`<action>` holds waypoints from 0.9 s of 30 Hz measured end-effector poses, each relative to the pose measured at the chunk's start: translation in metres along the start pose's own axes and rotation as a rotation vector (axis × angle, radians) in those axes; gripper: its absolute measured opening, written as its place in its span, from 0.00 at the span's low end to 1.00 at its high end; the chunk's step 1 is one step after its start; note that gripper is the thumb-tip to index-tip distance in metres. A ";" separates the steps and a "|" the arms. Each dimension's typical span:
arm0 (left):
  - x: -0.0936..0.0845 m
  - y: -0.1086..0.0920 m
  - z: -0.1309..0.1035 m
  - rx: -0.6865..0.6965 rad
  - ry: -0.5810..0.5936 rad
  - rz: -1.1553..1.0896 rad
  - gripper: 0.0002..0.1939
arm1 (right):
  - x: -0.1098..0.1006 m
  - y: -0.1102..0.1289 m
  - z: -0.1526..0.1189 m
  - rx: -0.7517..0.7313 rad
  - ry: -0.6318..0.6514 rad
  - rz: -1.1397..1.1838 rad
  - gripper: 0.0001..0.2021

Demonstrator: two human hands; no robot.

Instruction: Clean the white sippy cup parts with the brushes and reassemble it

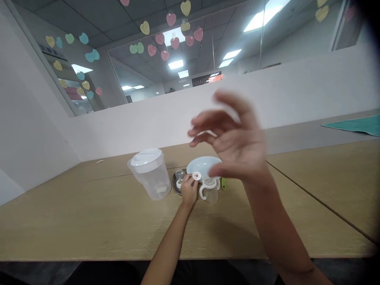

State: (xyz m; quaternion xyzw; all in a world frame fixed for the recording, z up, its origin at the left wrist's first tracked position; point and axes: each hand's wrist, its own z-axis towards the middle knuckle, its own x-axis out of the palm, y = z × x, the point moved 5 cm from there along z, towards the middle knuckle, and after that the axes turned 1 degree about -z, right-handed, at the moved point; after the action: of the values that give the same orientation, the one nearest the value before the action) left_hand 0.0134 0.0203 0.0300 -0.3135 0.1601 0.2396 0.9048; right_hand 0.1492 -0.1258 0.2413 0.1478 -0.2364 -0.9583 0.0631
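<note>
My left hand point(189, 190) reaches forward over the table, fingers closed on a small white round piece point(196, 175) with rings on its face; its exact kind is unclear. Close to its right stands a clear baby bottle point(211, 194) with white side handles and an uncovered mouth. On the other side, a clear bottle nipple point(179, 174) with a white collar rests on a dark round dish point(175, 187), partly behind the hand. My right hand point(237, 144) is raised nearer the camera, blurred, fingers apart and curved, with nothing in it.
A clear lidded pitcher point(154, 180) stands at left. Behind the bottle is a pale blue plate point(199, 162), partly hidden by my right hand. A green item point(223, 183) lies beside the bottle. A teal cloth point(356, 126) is far right; a white wall point(142, 126) rises behind.
</note>
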 end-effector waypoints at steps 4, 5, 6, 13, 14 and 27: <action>0.003 0.003 0.000 0.032 0.010 0.054 0.10 | 0.018 -0.069 -0.005 0.256 0.237 -0.322 0.19; 0.003 0.004 -0.001 0.034 0.006 0.054 0.10 | 0.021 -0.088 -0.007 0.334 0.290 -0.453 0.15; 0.003 0.005 -0.001 0.035 0.002 0.049 0.11 | 0.025 -0.104 -0.009 0.390 0.347 -0.570 0.12; -0.001 0.007 0.001 -0.001 -0.025 -0.015 0.11 | 0.041 -0.149 -0.017 0.526 0.508 -0.998 0.08; -0.002 0.007 0.002 -0.005 -0.033 -0.025 0.11 | 0.040 -0.151 -0.018 0.534 0.510 -1.015 0.08; -0.012 0.009 0.007 -0.023 -0.121 -0.071 0.11 | 0.044 -0.147 -0.015 0.473 0.495 -0.934 0.10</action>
State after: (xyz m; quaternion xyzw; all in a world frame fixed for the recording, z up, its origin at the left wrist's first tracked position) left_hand -0.0004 0.0272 0.0360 -0.3143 0.0911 0.2277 0.9171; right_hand 0.1049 -0.0109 0.1480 0.4663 -0.3321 -0.7425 -0.3478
